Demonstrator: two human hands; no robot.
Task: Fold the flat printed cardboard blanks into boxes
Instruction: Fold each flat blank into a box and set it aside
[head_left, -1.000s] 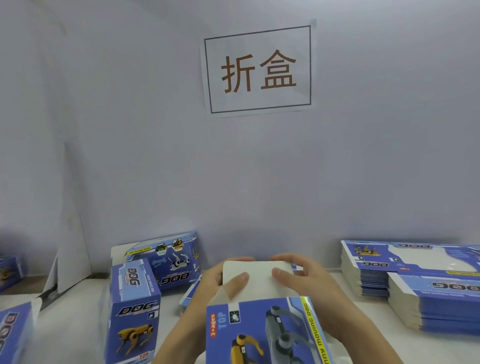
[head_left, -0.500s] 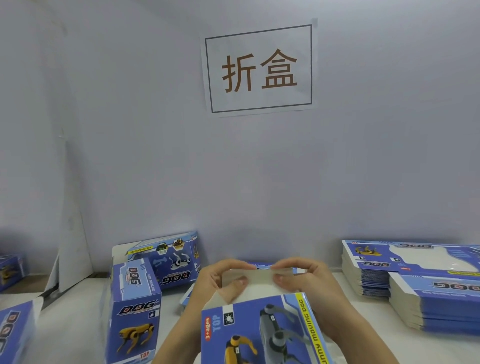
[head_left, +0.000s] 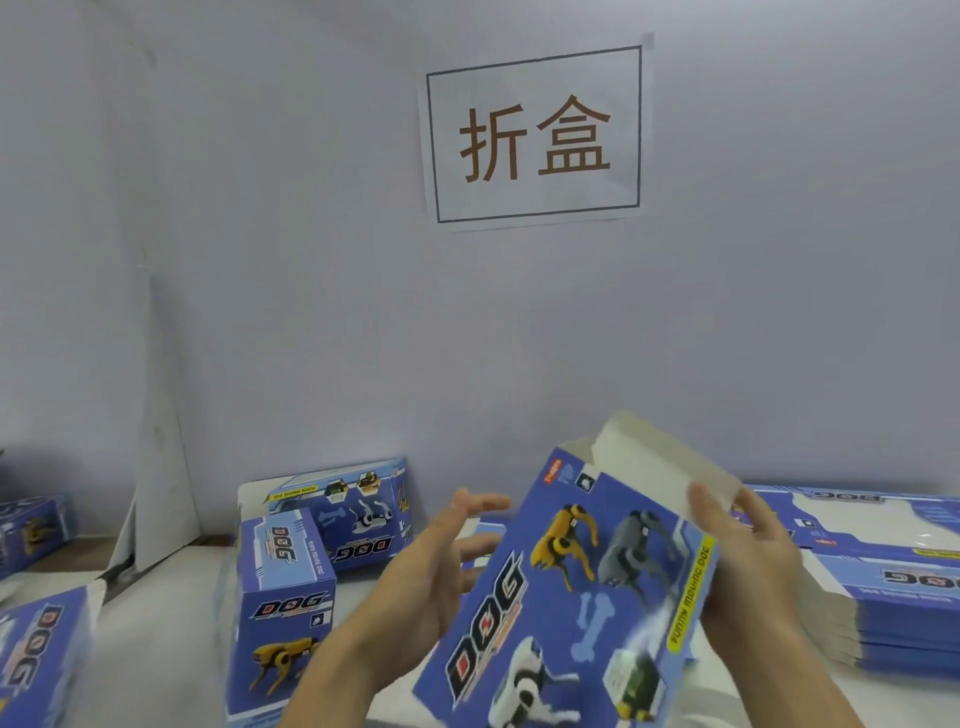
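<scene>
Two hands work one box (head_left: 576, 587), which is raised and tilted in front of the person above the white table (head_left: 156, 613), its printed dog face toward the camera. The right hand (head_left: 748, 566) grips the box along its right edge, fingers curled round the side near the upper corner. The left hand (head_left: 431, 566) sits just beside the box's left edge with fingers spread and loosely straight, holding nothing; whether it touches the cardboard I cannot tell. At the top, a white flap (head_left: 660, 462) stands open, not yet tucked. The step in hand looks like closing that top end. The next move probably calls for the left hand to steady the body while the flap is bent over and its tab slid inside. Finished boxes (head_left: 280, 587) stand to the left, and a stack of flat blanks (head_left: 893, 587) waits on the right
</scene>
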